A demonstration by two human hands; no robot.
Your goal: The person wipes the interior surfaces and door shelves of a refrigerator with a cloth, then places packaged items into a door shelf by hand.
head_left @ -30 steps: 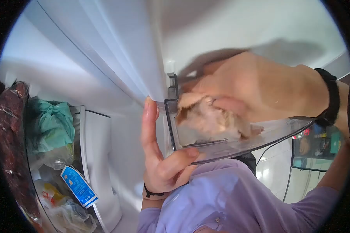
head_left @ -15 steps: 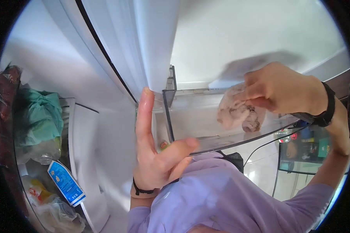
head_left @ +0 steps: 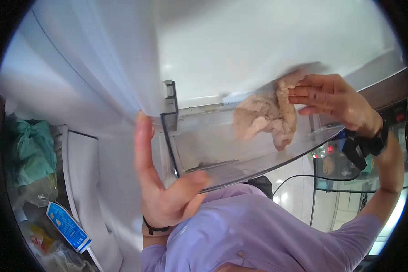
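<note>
Loosened from its tighter bunch, the cloth [head_left: 260,119] hangs right of centre in the frame, down into the clear bin [head_left: 204,147]; the right hand [head_left: 333,102] pinches its upper end. Lower left of centre, the left hand [head_left: 165,197] holds the bin's corner, presumably to steady it.

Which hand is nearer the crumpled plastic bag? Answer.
Right: the right hand touches the crumpled plastic bag; the left hand is apart, at the left end of the clear door bin.
</note>
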